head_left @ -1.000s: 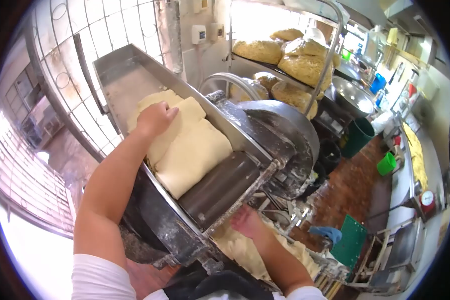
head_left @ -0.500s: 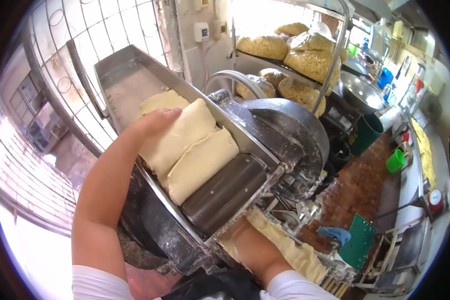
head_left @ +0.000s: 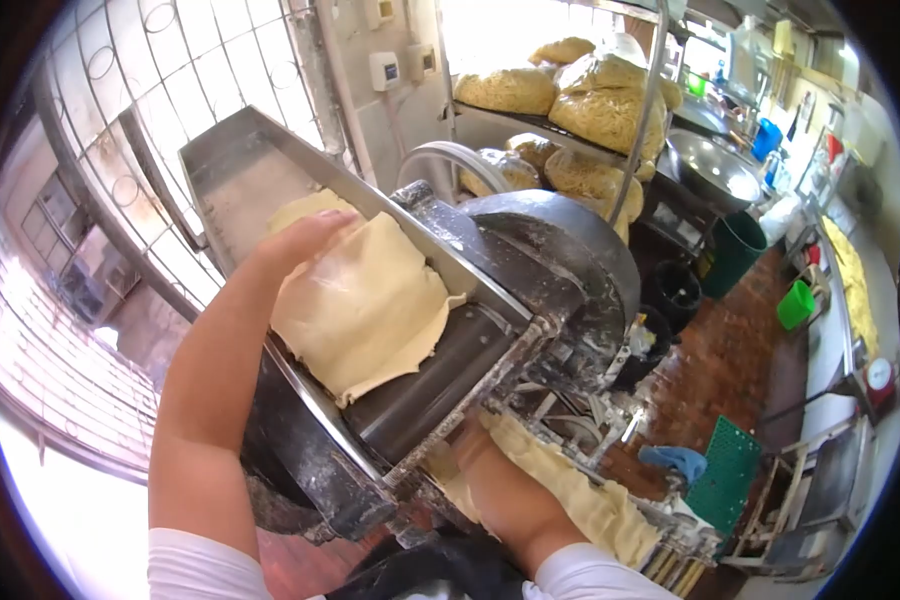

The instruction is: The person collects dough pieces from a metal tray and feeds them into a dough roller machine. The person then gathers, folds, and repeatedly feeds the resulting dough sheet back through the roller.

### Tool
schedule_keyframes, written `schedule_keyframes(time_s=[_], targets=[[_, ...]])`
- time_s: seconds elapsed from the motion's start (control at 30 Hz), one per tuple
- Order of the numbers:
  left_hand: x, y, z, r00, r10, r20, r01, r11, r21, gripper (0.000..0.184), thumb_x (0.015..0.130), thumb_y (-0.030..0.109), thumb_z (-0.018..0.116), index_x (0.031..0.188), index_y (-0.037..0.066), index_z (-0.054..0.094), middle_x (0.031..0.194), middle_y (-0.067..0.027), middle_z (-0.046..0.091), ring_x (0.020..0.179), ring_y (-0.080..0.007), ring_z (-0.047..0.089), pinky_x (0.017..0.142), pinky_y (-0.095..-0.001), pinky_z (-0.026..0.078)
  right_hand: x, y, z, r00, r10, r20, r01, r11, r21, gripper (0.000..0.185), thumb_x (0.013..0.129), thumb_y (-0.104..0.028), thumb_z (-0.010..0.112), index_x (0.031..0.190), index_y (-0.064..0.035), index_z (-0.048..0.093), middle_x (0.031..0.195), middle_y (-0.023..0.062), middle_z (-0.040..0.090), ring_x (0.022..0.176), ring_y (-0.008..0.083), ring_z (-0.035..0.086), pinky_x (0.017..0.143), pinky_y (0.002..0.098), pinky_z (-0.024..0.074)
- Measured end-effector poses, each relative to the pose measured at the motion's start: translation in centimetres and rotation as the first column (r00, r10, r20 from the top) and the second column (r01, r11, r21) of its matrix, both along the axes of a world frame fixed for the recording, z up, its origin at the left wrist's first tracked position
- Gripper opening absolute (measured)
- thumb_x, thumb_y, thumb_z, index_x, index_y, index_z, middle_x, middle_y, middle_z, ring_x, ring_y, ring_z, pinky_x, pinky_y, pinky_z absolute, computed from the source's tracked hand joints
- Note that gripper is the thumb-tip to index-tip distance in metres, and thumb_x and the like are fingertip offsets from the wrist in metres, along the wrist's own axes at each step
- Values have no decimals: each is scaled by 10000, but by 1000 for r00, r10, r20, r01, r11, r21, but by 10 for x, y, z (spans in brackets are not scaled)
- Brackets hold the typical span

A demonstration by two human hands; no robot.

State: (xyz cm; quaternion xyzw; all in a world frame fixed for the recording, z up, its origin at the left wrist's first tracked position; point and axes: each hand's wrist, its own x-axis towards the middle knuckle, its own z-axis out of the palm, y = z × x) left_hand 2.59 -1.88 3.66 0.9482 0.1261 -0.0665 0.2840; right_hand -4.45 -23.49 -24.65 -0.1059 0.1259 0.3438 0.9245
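A pale dough sheet (head_left: 360, 310) lies in the metal hopper of a dough roller machine (head_left: 540, 290), its ragged near edge on the dark roller (head_left: 435, 385). My left hand (head_left: 315, 238) grips the sheet at its far end, fingers partly hidden by the dough. Another piece of dough (head_left: 295, 212) shows behind that hand. My right hand (head_left: 470, 450) reaches under the front of the machine, beside a long strip of rolled dough (head_left: 560, 480). Its fingers are blurred and hidden below the machine's edge.
Bags of yellow noodles (head_left: 605, 110) fill a rack behind the machine. A large metal bowl (head_left: 715, 165) stands beyond, above a dark green bin (head_left: 735, 255). A green perforated mat (head_left: 722, 475) and blue cloth (head_left: 675, 460) are at right. A barred window (head_left: 200, 60) is at left.
The folded front layer of dough no longer shows on the roller; a single ragged edge now lies there. My left hand stays at the dough's far end. The view has shifted slightly.
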Motion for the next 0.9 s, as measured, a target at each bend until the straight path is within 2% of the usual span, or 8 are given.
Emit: schedule_keyframes(time_s=[0.03,0.2,0.3,0.33,0.53,0.63,0.73,0.9], targets=[[-6,-6,5,994,107,-13,-108,983,-147,778,868,594,480,1418,57,362,1441,-170,385,1314,-283,391,1082,-377,311,-6,-6,0,1000,-3,-4,3,1000,-15,497,929,-411,463,1287,-66,482,1252,97,565,1135,298,538,1015,452,415],[12,45,-47,984,150,-97,-145,987,64,771,890,641,352,1427,88,361,1499,-139,291,1348,-288,335,1106,-399,264,-23,-21,-51,1000,-16,-24,12,988,-153,443,923,-334,500,1270,-58,493,1222,112,578,1129,310,539,983,472,439],[14,39,-46,973,163,-164,-139,979,148,786,890,647,337,1447,92,319,1539,-135,184,1394,-297,236,1130,-408,215,-45,-51,-14,997,-55,-56,28,915,-403,462,883,-304,587,1254,-44,493,1205,145,572,1153,337,521,1009,500,411],[14,36,-43,968,167,-189,-135,976,168,796,889,649,334,1457,94,297,1552,-136,144,1413,-301,192,1139,-412,195,-45,-59,-30,996,-33,-85,4,948,-318,489,868,-221,637,1281,-39,449,1233,159,545,1166,353,505,1016,513,399],[8,16,-56,945,268,-188,-183,908,377,924,853,675,371,1495,70,97,1563,-145,-6,1435,-355,-26,1164,-436,51,-76,-109,-25,997,-72,14,71,907,-416,474,878,-135,638,1296,-21,444,1245,139,541,1157,314,514,1006,471,408],[13,12,-52,941,264,-211,-133,864,485,951,836,668,410,1496,69,81,1565,-138,-19,1433,-364,-29,1166,-429,40,-88,-130,-34,992,-86,89,117,886,-448,486,872,-144,649,1295,-10,450,1227,120,557,1130,278,536,986,423,425],[18,19,-66,957,256,-135,-129,796,592,859,877,610,400,1480,44,168,1530,-223,135,1418,-394,112,1156,-447,139,-101,-152,-26,983,-94,154,164,827,-538,486,868,-151,656,1283,9,462,1206,113,572,1103,248,552,957,380,441],[15,15,-59,963,235,-134,-105,782,614,777,883,571,414,1428,37,265,1444,-234,260,1344,-395,234,1114,-466,216,-117,-184,-27,969,-65,238,219,668,-711,496,866,-131,653,1294,7,445,1189,121,580,1047,242,586,892,364,487]])
